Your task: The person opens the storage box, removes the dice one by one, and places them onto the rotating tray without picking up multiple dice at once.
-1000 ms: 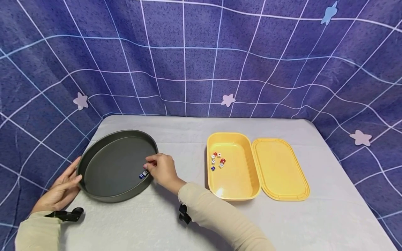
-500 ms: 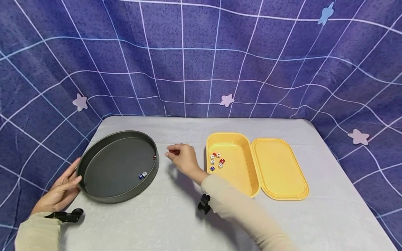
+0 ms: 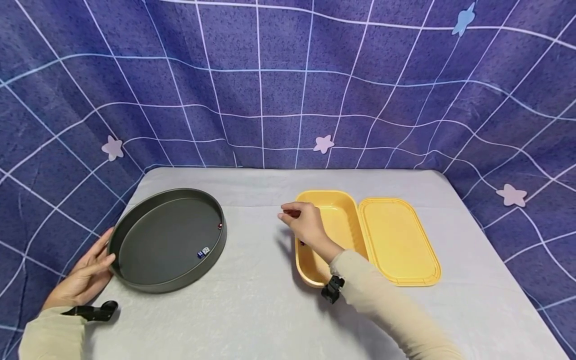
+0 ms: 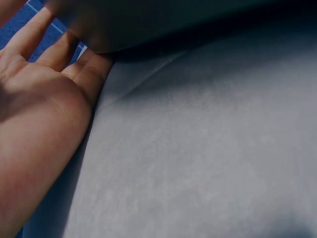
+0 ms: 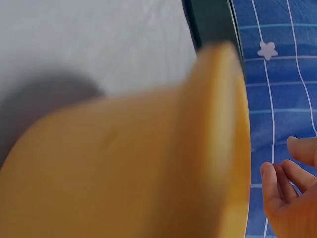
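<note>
My left hand [image 3: 90, 272] grips a round dark grey cake pan [image 3: 168, 287] at its left side, thumb at the rim and fingers along the outside. Low in the pan's right part lie a blue die [image 3: 200, 254] and a white die [image 3: 206, 250], side by side. A small red die [image 3: 220, 226] is against the right wall. Over the left edge of a yellow plastic box [image 3: 348, 200], my right hand [image 3: 306, 222] hovers with thumb and fingers apart, nothing between them. Beneath it a dark blue die [image 3: 302, 243] peeks out; the hand hides the box's other dice.
The yellow lid [image 3: 400, 240] lies flat against the box's right side. A pale grey cloth [image 3: 256, 280] covers the table, and a blue gridded curtain [image 3: 279, 90] hangs behind and at both sides.
My right hand has left the pan and moved right to the yellow box. The red die at its fingertips earlier now lies by the pan's right wall. My left hand has stayed put.
</note>
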`<state>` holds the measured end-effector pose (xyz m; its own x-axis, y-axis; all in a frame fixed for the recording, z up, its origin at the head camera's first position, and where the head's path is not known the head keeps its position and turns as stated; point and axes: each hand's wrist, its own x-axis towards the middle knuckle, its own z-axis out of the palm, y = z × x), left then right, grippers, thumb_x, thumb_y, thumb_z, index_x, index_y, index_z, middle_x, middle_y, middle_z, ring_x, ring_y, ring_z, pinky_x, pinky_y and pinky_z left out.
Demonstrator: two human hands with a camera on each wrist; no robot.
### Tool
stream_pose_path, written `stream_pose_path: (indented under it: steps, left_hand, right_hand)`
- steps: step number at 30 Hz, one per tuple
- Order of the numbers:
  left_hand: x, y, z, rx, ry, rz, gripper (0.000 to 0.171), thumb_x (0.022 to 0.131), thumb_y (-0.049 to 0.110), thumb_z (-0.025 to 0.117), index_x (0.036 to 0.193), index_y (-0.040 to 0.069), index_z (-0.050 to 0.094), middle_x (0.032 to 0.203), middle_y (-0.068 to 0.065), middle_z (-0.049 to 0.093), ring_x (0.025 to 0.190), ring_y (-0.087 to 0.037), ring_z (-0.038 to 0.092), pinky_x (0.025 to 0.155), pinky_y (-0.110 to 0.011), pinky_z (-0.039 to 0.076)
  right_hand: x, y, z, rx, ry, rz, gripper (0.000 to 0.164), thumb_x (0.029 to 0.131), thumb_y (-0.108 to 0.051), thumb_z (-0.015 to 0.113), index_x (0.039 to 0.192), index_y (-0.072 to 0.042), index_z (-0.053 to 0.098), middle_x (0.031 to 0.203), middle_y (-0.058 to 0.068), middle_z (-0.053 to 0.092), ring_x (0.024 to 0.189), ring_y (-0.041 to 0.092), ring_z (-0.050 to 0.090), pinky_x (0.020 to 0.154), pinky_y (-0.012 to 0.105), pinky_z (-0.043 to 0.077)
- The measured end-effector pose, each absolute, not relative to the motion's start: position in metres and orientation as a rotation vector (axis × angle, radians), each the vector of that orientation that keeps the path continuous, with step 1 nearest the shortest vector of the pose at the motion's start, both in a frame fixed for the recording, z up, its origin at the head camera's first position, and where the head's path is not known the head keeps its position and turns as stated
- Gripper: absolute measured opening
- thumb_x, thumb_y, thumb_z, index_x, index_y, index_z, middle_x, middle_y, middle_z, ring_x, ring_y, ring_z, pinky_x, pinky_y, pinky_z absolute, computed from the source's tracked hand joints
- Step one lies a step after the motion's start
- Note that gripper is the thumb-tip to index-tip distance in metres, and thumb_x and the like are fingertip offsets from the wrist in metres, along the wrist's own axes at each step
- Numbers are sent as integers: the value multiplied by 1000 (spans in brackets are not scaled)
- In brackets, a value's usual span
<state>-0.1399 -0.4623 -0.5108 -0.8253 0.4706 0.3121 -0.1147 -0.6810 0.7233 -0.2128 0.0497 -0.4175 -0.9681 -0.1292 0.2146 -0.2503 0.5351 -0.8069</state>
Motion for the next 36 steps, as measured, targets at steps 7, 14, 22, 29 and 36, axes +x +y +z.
stream_pose_path:
  steps: [7, 14, 22, 29, 36]
  left_hand:
    - [-141, -463, -513, 700, 1005, 2529, 73, 96, -16, 14, 152, 21, -15, 158, 6, 23, 140, -8, 29, 108, -29, 35]
    - [-141, -461, -513, 685, 1010, 2539, 74, 96, -16, 14, 151, 21, -19, 157, 5, 26, 140, -9, 30, 107, -29, 37]
    - [-141, -461, -512, 684, 1028, 2538, 74, 96, -16, 15, 151, 21, -20, 157, 4, 27, 139, -10, 31, 107, -28, 37]
    - [-139, -461, -511, 695, 1033, 2530, 73, 97, -15, 16, 153, 21, -12, 158, 6, 24, 140, -8, 30, 107, -28, 36]
    - [-139, -462, -511, 701, 1029, 2519, 72, 97, -15, 15, 153, 21, -12, 159, 7, 21, 141, -7, 28, 108, -28, 35]
  right_hand:
    - [-211, 80, -421, 201, -2653, 1468, 22, 83, -12, 75, 102, -3, 74, 89, 8, 74, 81, 20, 69, 74, 31, 55]
    - [-210, 106, -432, 144, -2699, 1403, 25, 82, -10, 76, 103, 2, 72, 91, 12, 74, 82, 23, 69, 75, 33, 55]
    - [-204, 124, -447, 86, -2744, 1464, 21, 79, -2, 76, 97, 6, 72, 85, 15, 72, 76, 23, 68, 67, 26, 54]
    - [-199, 129, -458, 74, -2845, 1485, 16, 78, -3, 77, 93, 2, 73, 82, 10, 72, 71, 14, 65, 61, 20, 50]
    - [-197, 130, -463, 80, -2885, 1435, 11, 78, -7, 78, 88, -3, 75, 78, 5, 72, 66, 9, 61, 55, 18, 45]
